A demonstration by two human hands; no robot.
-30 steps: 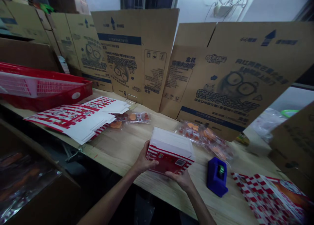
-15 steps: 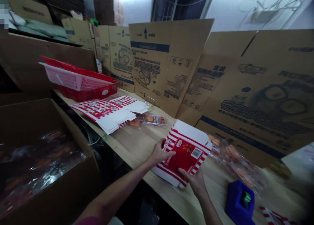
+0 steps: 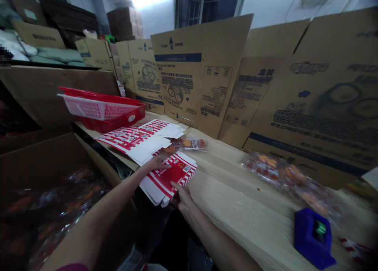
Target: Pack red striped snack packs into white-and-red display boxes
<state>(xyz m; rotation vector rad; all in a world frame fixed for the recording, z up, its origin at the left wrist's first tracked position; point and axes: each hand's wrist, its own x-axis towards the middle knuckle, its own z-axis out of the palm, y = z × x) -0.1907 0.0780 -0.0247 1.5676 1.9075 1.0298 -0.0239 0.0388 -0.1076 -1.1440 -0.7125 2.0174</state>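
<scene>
Between my two hands is a red-and-white striped carton (image 3: 174, 172) with a barcode on its red panel and white flaps sticking out. My left hand (image 3: 156, 163) grips its left side, thumb lying over the red face. On the near right edge my right hand (image 3: 182, 194) closes around the carton, fingers partly hidden beneath. The carton is tilted over the table's front edge. Just behind it lie flat printed carton blanks (image 3: 138, 139), fanned out. Clear packets with orange pieces (image 3: 193, 143) rest beyond the carton.
Red and pink plastic baskets (image 3: 103, 109) stand at the table's far left. An open cardboard box (image 3: 62, 145) with packets is at lower left. More packets (image 3: 271, 166) lie along the cardboard wall (image 3: 201, 78). A blue tape dispenser (image 3: 313, 239) sits at right.
My hands have carried the carton left, toward the table's front edge and the flat blanks. The camera view has shifted slightly too.
</scene>
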